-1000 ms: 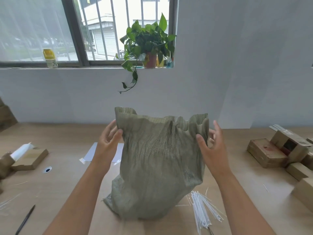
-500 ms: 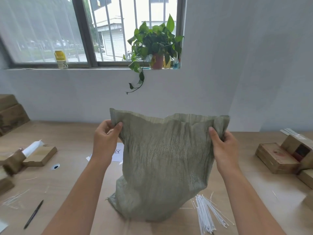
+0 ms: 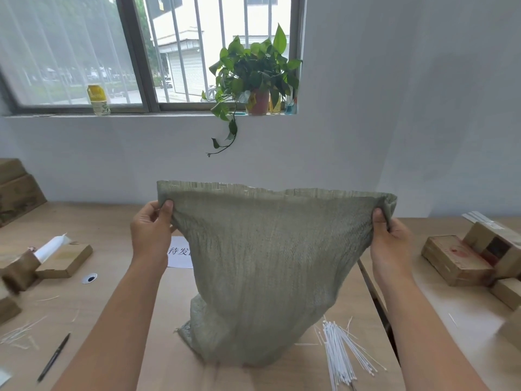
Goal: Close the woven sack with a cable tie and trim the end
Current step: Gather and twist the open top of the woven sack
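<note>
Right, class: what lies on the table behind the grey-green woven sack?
Behind the grey-green woven sack, a white paper sheet with printed characters shows at its left edge on the wooden table. The rest of the sheet is covered by the sack.

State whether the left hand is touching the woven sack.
Touching. The head view shows the left hand pinching the top left corner of the woven sack.

Potted plant (image 3: 253, 77) and yellow-capped bottle (image 3: 98, 99) stand on the windowsill (image 3: 56, 115). Wooden table (image 3: 118, 224): black pen (image 3: 53, 358) near its front left edge; cardboard boxes (image 3: 462, 259) along the right edge; printed paper sheet (image 3: 179, 253) toward the back.
</note>
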